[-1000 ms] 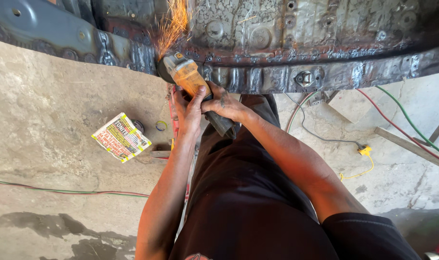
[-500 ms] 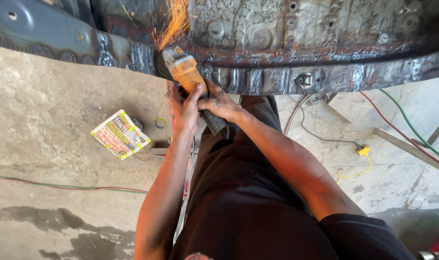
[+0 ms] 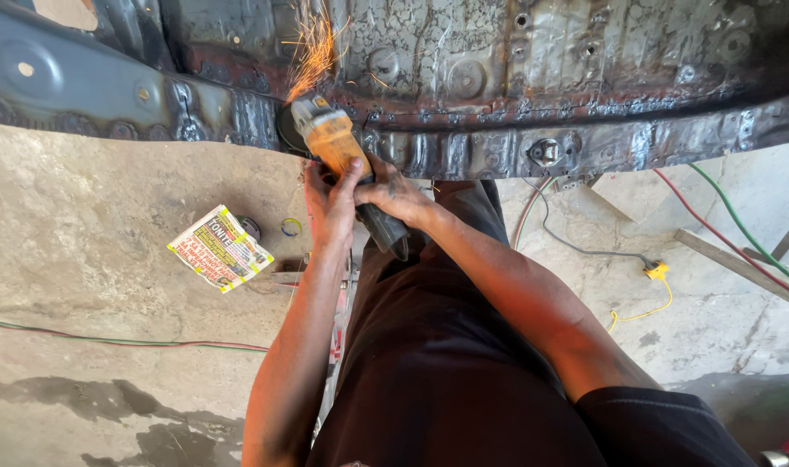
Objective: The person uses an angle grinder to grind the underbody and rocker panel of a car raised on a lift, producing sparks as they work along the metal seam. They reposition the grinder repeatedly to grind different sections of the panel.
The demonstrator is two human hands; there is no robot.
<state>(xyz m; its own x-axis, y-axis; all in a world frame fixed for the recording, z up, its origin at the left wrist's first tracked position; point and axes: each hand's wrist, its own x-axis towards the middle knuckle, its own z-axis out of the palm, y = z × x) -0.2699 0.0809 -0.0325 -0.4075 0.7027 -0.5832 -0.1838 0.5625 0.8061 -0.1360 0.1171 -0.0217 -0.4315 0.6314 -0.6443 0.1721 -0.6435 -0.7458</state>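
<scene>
Rough concrete floor (image 3: 83,285) spreads below a dark, rusty sheet-metal car body panel (image 3: 498,78) that runs across the far side. Against its lower seam, left of centre, an orange angle grinder (image 3: 334,143) presses its disc, with sparks (image 3: 312,47) flying up. Both hands close around the tool: the left hand (image 3: 329,203) wraps the body just behind the head, the right hand (image 3: 394,195) grips the dark rear handle. Near left on the floor lies a printed cardboard packet (image 3: 220,248), with red and green cables (image 3: 126,340) nearer. A yellow plug (image 3: 655,271) sits to the right.
</scene>
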